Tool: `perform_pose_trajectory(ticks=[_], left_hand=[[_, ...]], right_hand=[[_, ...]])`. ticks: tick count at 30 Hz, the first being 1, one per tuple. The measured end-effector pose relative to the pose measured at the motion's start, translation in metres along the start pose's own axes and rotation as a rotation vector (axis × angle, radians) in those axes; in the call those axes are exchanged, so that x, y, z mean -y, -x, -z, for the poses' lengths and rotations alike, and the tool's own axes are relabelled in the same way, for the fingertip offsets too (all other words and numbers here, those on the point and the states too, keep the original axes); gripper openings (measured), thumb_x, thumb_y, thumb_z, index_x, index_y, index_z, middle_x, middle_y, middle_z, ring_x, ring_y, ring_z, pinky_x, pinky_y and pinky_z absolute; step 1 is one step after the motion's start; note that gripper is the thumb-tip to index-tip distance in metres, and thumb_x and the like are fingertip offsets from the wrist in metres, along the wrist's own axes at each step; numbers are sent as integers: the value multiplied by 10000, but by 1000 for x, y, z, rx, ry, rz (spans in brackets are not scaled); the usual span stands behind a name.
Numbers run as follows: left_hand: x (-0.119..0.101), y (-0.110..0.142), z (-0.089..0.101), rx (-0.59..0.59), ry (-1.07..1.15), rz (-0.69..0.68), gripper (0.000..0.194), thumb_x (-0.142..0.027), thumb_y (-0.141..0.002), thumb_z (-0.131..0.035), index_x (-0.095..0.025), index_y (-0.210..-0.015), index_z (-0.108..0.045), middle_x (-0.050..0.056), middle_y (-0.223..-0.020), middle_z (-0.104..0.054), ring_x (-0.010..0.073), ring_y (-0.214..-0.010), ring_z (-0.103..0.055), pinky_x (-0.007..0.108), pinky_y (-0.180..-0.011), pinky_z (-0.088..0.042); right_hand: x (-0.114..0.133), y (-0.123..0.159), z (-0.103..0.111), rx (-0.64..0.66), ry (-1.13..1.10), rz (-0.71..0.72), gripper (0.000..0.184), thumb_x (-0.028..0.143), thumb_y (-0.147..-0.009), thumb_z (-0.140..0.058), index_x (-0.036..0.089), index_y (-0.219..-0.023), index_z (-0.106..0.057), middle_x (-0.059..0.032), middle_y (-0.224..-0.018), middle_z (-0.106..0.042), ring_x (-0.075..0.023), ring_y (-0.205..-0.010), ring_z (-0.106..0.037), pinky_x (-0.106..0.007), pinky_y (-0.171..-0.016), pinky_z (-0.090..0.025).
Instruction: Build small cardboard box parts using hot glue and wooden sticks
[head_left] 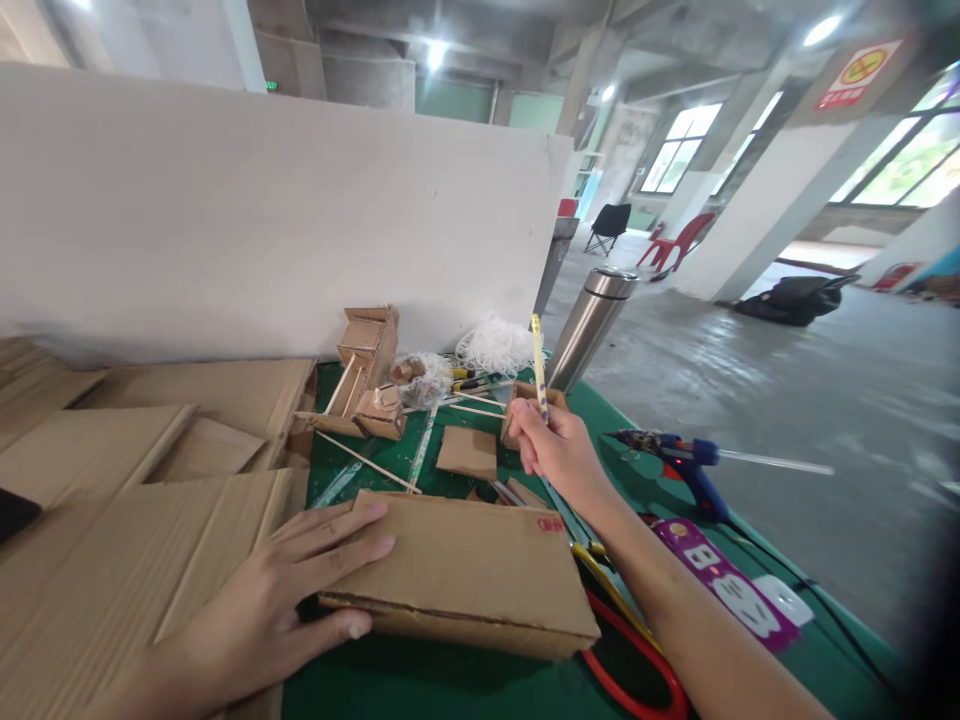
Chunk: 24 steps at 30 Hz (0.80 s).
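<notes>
A closed cardboard box lies flat at the front of the green table, a small red mark near its back right corner. My left hand grips its left end, fingers laid over the top and thumb against the front side. Raised beyond the box's right end, my right hand is closed around a yellow patterned pencil that points upward. A small cardboard piece lies just behind the box. Part of an open cardboard compartment shows behind my right hand.
Cardboard sheets cover the left side. A cardboard assembly, thin sticks and white shredded filler sit at the back. Rightward are a steel flask, glue gun, power strip and red-handled scissors.
</notes>
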<state>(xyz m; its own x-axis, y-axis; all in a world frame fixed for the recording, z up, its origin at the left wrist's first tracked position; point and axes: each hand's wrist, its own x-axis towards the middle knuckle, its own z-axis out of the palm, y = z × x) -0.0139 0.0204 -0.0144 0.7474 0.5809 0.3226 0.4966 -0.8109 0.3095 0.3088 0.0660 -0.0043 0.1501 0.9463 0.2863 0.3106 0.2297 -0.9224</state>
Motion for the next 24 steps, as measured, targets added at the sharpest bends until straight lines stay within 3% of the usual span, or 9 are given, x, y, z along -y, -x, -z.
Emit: perform_pose_trajectory(ticks=[5,8,11,13,16,19,21,24], left_hand=[[1,0,-1,-24,6,-8,651,-266,-870,-689,-392,-1459,-443,36,-1490,-505,319,-1292,-562,521,-1031,-508],[1,1,-2,-16,0,-14,653,-280,-886,-675,-391,-1475,-415,34,-1508,-486,311,-1315,-542,520,-1042,-499],[1,1,-2,8,-1,3,637,-277,-899,-660,-394,-1475,-412,23,-1522,-472,298,-1335,-524,518,-1059,-485],[1,1,-2,-1,7,8,618,-284,-902,-656,-391,-1466,-428,19,-1517,-482,295,-1334,-526,519,-1060,-488],[-1,0,-2,-10,22,12,586,-280,-908,-650,-383,-1451,-455,17,-1516,-485,288,-1334,-529,502,-1060,-497],[-1,0,-2,-13,36,20,584,-268,-909,-648,-381,-1450,-458,6,-1525,-474,279,-1347,-515,467,-1080,-489],[-1,0,-2,-17,36,22,585,-268,-910,-648,-383,-1451,-457,-1,-1527,-472,274,-1350,-513,457,-1089,-483],[-1,-1,-2,-29,36,15,577,-277,-911,-651,-376,-1448,-465,-1,-1526,-474,272,-1349,-515,457,-1096,-476]], right_hand=[[4,3,-5,-75,-165,71,468,619,-893,-535,191,-1081,-568,102,-540,-467,-70,-319,-400,-204,-319,-385],[6,3,-3,-27,-348,33,365,543,-895,-573,202,-1023,-567,89,-595,-537,-57,-296,-408,-215,-318,-417],[10,1,3,95,-566,-93,250,444,-839,-624,204,-886,-572,66,-626,-571,-88,-352,-496,-238,-335,-439],[15,1,9,137,-645,-142,219,391,-801,-633,212,-916,-582,61,-645,-579,-99,-378,-502,-240,-329,-429],[20,1,16,144,-623,-111,276,325,-780,-622,235,-1038,-587,53,-694,-604,-110,-425,-520,-233,-342,-411],[22,1,20,135,-540,-35,220,285,-746,-628,215,-955,-613,27,-746,-619,-101,-460,-519,-225,-354,-365],[22,2,22,113,-470,25,172,343,-819,-601,203,-915,-629,41,-682,-563,-68,-394,-417,-219,-331,-272],[22,4,22,55,-261,133,291,457,-949,-505,219,-1050,-637,83,-569,-437,-57,-346,-289,-230,-336,-206]])
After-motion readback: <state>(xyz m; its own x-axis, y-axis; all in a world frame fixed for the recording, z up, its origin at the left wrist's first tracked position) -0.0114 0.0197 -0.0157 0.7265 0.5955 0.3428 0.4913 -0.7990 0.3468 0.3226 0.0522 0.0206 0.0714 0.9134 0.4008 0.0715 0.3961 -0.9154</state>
